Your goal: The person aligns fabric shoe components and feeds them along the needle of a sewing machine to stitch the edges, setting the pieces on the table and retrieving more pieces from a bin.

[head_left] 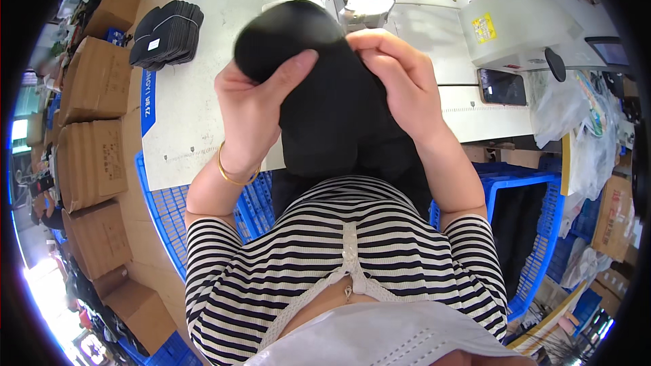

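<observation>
A black piece (pixel 319 115), seemingly soft fabric with a rounded, sole-like upper end, is held up in front of my chest over the table's near edge. My left hand (pixel 261 95) grips its left side, the thumb lying across the front and the fingers behind. At the upper right edge my right hand (pixel 400 74) pinches it between thumb and fingers. More black material hangs below and behind the piece, and I cannot tell whether it is joined. Just beyond my hands stands the sewing machine's needle area (pixel 359 3), lit brightly.
A tied stack of black, sole-shaped pieces (pixel 166 34) lies at the table's far left. On the right, a phone (pixel 502 87) rests by the white machine housing (pixel 522 34). Blue crates (pixel 163 207) flank my lap, the right crate (pixel 542 237) holding dark material. Cardboard boxes (pixel 91 163) line the left.
</observation>
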